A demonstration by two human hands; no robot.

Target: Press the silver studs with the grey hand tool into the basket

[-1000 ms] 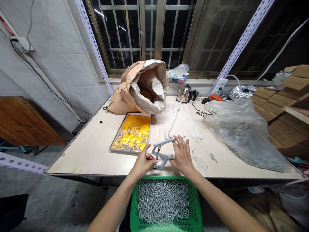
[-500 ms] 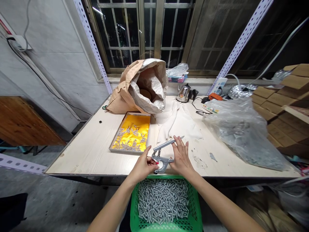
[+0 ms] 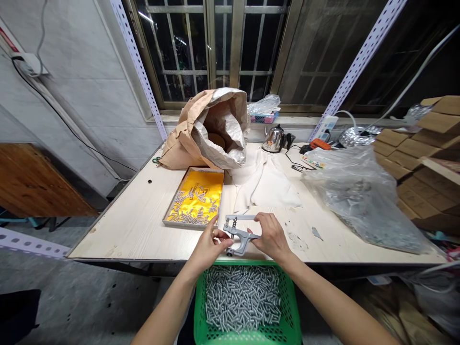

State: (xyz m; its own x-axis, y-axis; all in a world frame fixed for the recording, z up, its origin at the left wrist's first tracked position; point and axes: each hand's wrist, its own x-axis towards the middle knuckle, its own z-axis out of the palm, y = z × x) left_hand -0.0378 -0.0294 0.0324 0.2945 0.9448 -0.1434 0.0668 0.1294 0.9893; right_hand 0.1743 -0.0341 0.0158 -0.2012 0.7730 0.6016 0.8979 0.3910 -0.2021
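My right hand (image 3: 271, 238) is wrapped round the handles of the grey metal snap fastener pliers (image 3: 245, 235), which have a spring by the jaws. The upper handle is level and squeezed towards the lower one. At the jaw side, my left hand (image 3: 205, 247) has its thumb and fingertips pinched together; whatever they hold is too small to make out. Just below both hands, a green plastic basket (image 3: 297, 316) is full of small silver screw-like pieces (image 3: 242, 299). Left of the pliers lies a shallow tray (image 3: 192, 227) with yellow cloth (image 3: 204, 184) and more silver pieces.
A large paper sack (image 3: 183, 143) lies open at the back. Behind the white cloth (image 3: 276, 184) stands a metal kettle (image 3: 273, 139). To the right are a clear plastic bag (image 3: 359, 191) and stacked cardboard boxes (image 3: 413, 191). The table's front edge (image 3: 125, 259) runs beneath my forearms.
My right hand has closed, bringing the raised upper handle of the pliers down. My left fingers stay by the jaws, and the red bit seen there before is no longer visible.
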